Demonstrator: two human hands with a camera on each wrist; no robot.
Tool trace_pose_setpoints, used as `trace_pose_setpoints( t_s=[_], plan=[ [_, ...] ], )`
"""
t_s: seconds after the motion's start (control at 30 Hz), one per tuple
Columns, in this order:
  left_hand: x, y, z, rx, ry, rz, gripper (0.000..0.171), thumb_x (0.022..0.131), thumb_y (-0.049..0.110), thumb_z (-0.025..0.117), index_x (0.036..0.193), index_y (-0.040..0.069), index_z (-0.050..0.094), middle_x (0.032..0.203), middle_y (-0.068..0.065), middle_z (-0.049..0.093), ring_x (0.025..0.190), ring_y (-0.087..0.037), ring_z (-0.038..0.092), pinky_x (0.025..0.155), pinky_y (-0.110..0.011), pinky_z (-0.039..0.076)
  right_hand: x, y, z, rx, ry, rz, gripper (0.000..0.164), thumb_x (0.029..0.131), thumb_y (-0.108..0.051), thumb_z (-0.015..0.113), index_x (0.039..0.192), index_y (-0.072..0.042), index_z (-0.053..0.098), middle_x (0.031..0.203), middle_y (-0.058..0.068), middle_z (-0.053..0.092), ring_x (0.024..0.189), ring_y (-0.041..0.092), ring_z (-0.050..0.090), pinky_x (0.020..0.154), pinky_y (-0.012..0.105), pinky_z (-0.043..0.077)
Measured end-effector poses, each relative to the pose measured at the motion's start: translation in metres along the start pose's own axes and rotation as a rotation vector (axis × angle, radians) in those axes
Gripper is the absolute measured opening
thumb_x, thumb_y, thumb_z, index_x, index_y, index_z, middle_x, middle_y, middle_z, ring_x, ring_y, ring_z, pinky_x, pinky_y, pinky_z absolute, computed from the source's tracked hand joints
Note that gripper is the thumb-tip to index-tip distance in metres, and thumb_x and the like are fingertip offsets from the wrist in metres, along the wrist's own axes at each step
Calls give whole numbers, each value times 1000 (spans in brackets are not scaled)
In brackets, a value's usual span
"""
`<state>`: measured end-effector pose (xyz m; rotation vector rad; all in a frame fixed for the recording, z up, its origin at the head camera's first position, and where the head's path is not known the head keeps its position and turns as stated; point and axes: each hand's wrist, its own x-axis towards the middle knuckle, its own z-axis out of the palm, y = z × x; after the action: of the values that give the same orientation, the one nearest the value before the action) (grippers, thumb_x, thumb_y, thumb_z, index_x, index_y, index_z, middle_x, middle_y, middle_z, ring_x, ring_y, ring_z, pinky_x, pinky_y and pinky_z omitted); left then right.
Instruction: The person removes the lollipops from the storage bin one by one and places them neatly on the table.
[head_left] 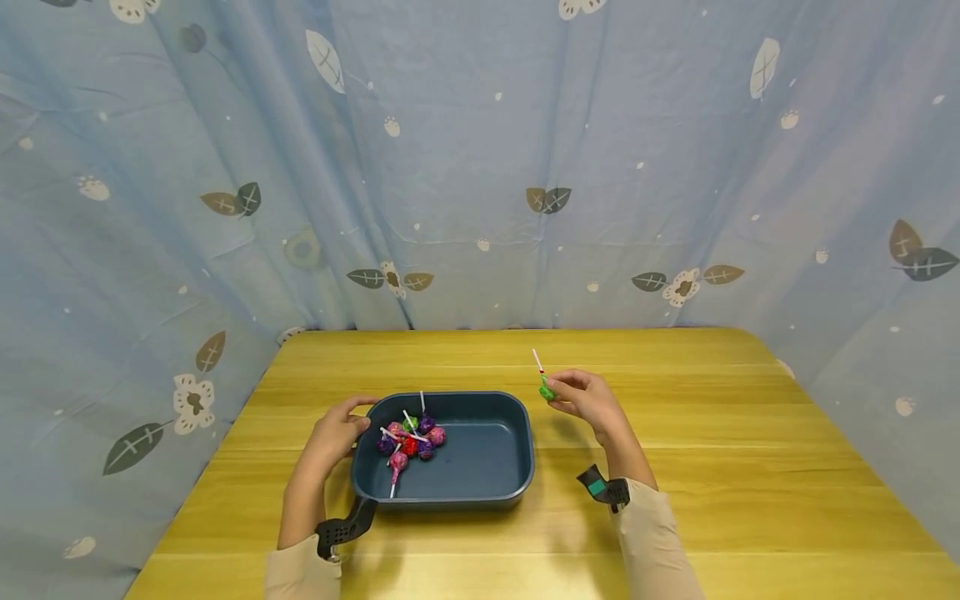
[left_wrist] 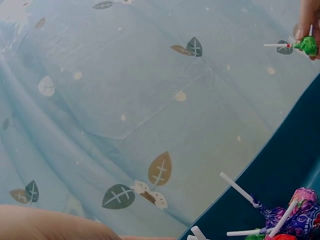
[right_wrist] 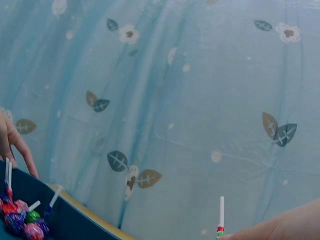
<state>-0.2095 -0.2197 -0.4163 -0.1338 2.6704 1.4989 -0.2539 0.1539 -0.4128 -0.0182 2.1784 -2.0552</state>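
1. Beige sleeves (head_left: 658, 542) enter at the bottom edge, with a black bracket (head_left: 348, 531) strapped at the left wrist and another at the right.
2. Dark blue rectangular tray (head_left: 483, 462) with rounded corners; inside, wrapped lollipops (head_left: 409, 446) in pink, purple, red and green pile up in its left half, white sticks pointing several ways.
3. Left hand (head_left: 333, 435) rests at the tray's left rim, near the far corner, fingers relaxed and partly extended.
4. Right hand (head_left: 594, 406) pinches one green lollipop (head_left: 546, 391) between thumb and fingers by its wrapped head, white stick pointing up.
5. That lollipop is raised just beyond the tray's right end, outside it and well apart from the left hand.
6. Yellow wood-grain table (head_left: 690, 433) lies beneath everything.
7. Pale blue curtain (head_left: 465, 125), printed with leaves, flowers and paw prints, hangs behind.
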Motion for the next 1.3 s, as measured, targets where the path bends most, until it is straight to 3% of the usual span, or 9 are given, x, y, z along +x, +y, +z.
trace_pose_setpoints(
  t_s=[0.3, 0.5, 0.9, 1.07, 1.3],
  plan=[
    [0, 0, 1, 6, 1, -4, 37, 98, -1, 46, 134, 0, 50, 110, -29, 62, 92, -39, 65, 70, -47, 57, 3, 10, -13, -32, 39, 45, 31, 96, -14, 60, 118, 8, 58, 107, 17, 60, 105, 38, 61, 93, 45, 48],
    [0, 0, 1, -7, -5, -9, 37, 97, -2, 46, 134, 0, 51, 111, -30, 63, 91, -37, 66, 70, -47, 57, 5, 15, -15, -83, 68, 56, 33, 96, -17, 62, 116, 8, 60, 105, 16, 62, 89, 22, 64, 93, 45, 49],
    [0, 1, 1, 2, -7, 0, 36, 98, 0, 46, 134, 0, 51, 112, -30, 62, 94, -39, 64, 71, -50, 56, 9, 28, -17, -179, 124, 104, 28, 95, -16, 62, 109, 9, 64, 97, 17, 64, 82, 25, 66, 80, 38, 56],
    [-1, 0, 2, 12, -5, -1, 36, 98, -1, 46, 134, -1, 50, 112, -30, 62, 94, -39, 64, 71, -49, 57, 11, 37, -16, -255, 146, 125, 25, 94, -15, 65, 104, 7, 66, 87, 14, 66, 69, 20, 66, 68, 33, 57],
    [-2, 0, 1, 25, 1, 8, 36, 97, -2, 46, 133, -2, 51, 112, -32, 62, 94, -40, 64, 70, -48, 57, 13, 42, -13, -284, 156, 161, 24, 92, -14, 66, 101, 8, 66, 85, 14, 64, 65, 15, 62, 63, 29, 57]
  ],
)
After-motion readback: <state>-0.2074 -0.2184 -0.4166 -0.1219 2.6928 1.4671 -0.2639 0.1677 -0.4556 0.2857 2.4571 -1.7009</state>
